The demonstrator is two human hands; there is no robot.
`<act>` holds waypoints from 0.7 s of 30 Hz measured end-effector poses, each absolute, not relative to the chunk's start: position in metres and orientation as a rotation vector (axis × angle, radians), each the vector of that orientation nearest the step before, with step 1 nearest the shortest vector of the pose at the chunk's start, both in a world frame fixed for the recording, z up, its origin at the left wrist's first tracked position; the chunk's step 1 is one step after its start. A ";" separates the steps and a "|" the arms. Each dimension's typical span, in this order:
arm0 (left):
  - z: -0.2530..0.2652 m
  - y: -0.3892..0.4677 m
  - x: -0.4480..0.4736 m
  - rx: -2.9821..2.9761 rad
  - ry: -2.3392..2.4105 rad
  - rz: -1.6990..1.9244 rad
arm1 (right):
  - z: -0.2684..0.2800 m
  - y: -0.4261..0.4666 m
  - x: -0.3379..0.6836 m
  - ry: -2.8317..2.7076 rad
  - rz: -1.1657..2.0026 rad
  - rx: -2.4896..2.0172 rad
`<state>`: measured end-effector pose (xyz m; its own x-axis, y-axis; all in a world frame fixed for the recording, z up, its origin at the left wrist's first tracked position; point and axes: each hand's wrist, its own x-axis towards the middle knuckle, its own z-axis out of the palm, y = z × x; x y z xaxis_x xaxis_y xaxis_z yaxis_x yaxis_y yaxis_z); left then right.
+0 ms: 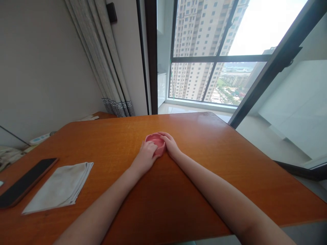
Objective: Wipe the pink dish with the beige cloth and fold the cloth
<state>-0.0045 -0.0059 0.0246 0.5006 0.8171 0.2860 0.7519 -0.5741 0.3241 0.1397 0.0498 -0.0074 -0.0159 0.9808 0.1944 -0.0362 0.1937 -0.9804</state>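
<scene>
A small pink bowl (pixel 160 143) sits on the wooden table (pixel 122 139), between both hands. My left hand (pixel 145 154) grips its near left side, with fingers bent over the rim into the inside and the thumb along the near outer wall. Around the far right side curls my right hand (pixel 170 144), its fingers lying along the rim. Whether anything lies inside the bowl is partly hidden by my left fingers.
A folded pale cloth (pixel 60 185) lies on the left of the table, beside a flat dark slab with a brown edge (pixel 27 182). A white power strip (pixel 39 139) is at the far left. Behind the table are a grey curtain (pixel 102 51) and a dark-framed window (pixel 217 59).
</scene>
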 end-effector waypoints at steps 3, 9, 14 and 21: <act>0.020 -0.003 -0.008 2.591 1.362 0.624 | -0.008 0.049 0.139 -1.348 1.066 -1.055; 0.015 -0.003 -0.010 2.591 1.333 0.640 | -0.009 0.051 0.138 -1.324 1.023 -1.066; 0.033 -0.009 -0.021 2.560 1.319 0.658 | -0.010 0.050 0.138 -1.283 1.040 -1.027; 0.030 -0.024 -0.211 2.105 2.282 0.627 | -0.010 0.050 0.139 -1.276 1.105 -1.050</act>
